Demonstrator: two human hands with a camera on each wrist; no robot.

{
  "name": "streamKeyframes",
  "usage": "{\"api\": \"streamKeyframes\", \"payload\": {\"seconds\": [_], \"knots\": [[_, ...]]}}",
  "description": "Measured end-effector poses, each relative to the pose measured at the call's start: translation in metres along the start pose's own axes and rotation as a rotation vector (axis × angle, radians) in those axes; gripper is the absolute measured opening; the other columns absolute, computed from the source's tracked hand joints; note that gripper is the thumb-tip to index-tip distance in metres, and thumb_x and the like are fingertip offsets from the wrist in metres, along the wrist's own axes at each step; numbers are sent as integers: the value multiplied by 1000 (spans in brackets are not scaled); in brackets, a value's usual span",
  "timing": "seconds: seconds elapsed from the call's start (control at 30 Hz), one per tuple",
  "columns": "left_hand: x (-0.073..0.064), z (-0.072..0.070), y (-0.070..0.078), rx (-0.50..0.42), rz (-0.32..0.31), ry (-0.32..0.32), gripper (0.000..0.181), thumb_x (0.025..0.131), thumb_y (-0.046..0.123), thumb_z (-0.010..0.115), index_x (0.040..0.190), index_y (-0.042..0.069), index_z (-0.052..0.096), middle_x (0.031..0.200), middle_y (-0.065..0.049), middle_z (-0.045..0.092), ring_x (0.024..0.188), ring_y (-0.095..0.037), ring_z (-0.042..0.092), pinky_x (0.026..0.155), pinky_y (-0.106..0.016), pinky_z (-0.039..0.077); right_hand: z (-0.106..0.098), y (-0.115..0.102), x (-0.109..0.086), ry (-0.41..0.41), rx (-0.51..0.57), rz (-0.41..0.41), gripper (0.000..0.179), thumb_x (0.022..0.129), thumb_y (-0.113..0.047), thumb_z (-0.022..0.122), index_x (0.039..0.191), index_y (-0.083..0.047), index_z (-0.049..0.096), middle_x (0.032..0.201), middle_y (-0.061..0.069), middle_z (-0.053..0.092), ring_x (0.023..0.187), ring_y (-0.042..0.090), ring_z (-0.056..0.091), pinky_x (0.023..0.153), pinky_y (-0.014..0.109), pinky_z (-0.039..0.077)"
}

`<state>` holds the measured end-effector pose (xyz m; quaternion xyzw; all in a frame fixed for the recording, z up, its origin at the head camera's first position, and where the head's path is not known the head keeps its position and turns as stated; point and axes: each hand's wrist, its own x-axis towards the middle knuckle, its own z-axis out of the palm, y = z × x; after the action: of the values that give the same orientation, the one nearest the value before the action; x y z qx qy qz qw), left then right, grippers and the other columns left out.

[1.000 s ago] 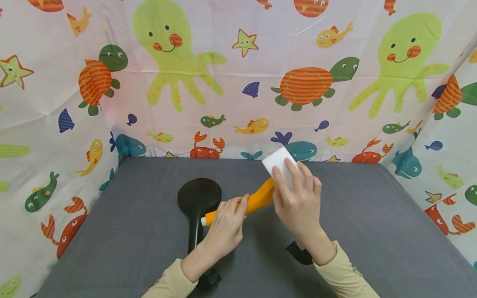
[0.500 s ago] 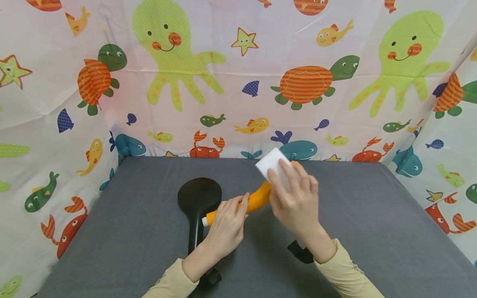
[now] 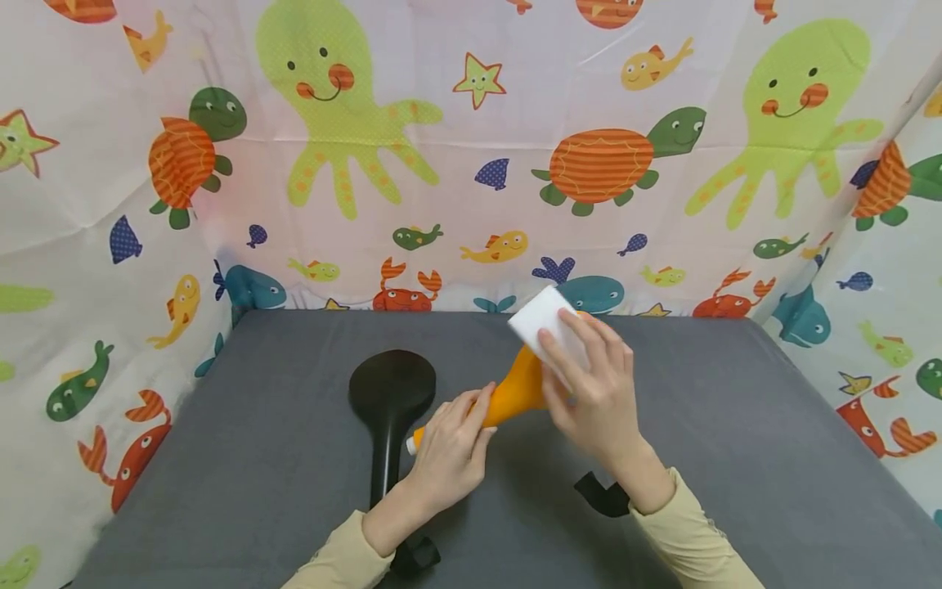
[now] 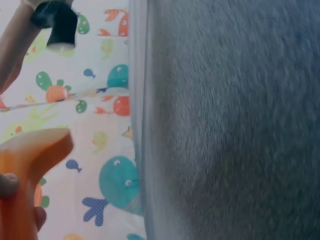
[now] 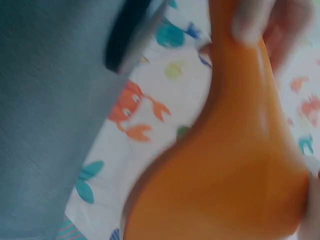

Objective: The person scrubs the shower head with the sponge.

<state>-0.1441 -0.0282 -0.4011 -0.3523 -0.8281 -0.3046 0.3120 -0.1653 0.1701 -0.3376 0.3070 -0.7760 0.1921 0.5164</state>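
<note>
My left hand (image 3: pixel 452 450) grips the narrow handle of an orange paddle-shaped thing (image 3: pixel 515 388), which has a flared head and a white tip (image 3: pixel 412 446). It is held above the table, tilted up to the right. My right hand (image 3: pixel 592 380) holds a white sponge-like block (image 3: pixel 540 319) against the head, partly covering it. The right wrist view shows the orange head (image 5: pixel 225 180) widening from the handle, with fingers of the other hand at the top. In the left wrist view, fingertips (image 4: pixel 7 185) wrap the orange handle.
A black paddle-shaped thing (image 3: pixel 392 384) with a round head lies on the grey tabletop (image 3: pixel 699 425), left of my hands. Black pieces (image 3: pixel 602 495) show below each wrist. A curtain (image 3: pixel 441 164) printed with sea animals stands behind the table and along both sides.
The orange thing has turned so that its head shows broader. My right hand with the white block shifted left, then back right. My left hand still grips the handle and has moved slightly.
</note>
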Motion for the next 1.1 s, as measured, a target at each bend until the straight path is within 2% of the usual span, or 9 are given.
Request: {"api": "streamKeyframes", "payload": {"seconds": [0.13,0.23,0.4,0.5,0.6,0.73,0.87,1.0,1.1], "knots": [[-3,0,1,-154,-45,20,52,80,1,69,128,-4,50,111,-11,58,81,-18,56,69,-27,48,-7,20,4,53,68,253,32,85,-14,54,113,-3,63,126,19,52,106,40,45,78,48,35],[-5,-1,0,-329,-104,28,53,82,0,67,131,-3,48,112,-10,58,78,-15,55,67,-25,49,-10,30,0,61,106,382,30,85,-7,57,114,0,61,126,19,52,107,39,45,81,51,39],[-2,-7,5,-651,-252,-7,50,81,-4,67,127,-7,47,109,-15,59,84,-22,57,75,-28,51,-16,29,-3,75,163,452,33,83,1,58,116,1,59,124,20,51,107,35,46,81,51,45],[0,-8,8,-823,-409,-47,56,78,-1,72,125,-4,42,106,-17,59,88,-31,58,79,-30,50,-21,23,2,96,246,480,37,84,5,56,120,3,56,122,20,50,106,28,48,86,34,47],[-2,-2,6,-890,-537,-44,60,75,5,76,123,3,40,103,-14,61,87,-30,58,78,-28,50,-22,16,5,120,398,514,38,86,9,51,125,5,51,122,19,48,106,22,49,87,18,44],[-1,-3,6,-911,-559,-26,53,77,5,74,118,3,41,97,-15,63,79,-24,57,70,-26,49,-15,12,0,197,635,492,42,87,10,46,128,9,44,127,17,43,112,26,46,90,24,46],[0,-2,5,-1051,-573,-69,44,83,4,68,118,1,41,99,-18,62,76,-20,59,68,-26,51,-6,3,-1,278,768,402,42,84,10,47,124,15,40,130,22,37,116,35,40,96,33,42],[1,1,6,-1254,-648,-139,38,90,9,61,120,-2,40,103,-15,57,80,-17,58,72,-25,51,8,-5,-6,260,760,282,39,85,0,57,116,17,42,127,32,31,115,38,38,96,36,42],[2,3,8,-1363,-647,-189,39,93,15,56,123,-5,40,103,-14,54,81,-15,57,74,-26,51,19,-12,-15,185,678,171,39,87,-11,62,112,14,47,122,38,30,114,39,38,93,34,42]]}}
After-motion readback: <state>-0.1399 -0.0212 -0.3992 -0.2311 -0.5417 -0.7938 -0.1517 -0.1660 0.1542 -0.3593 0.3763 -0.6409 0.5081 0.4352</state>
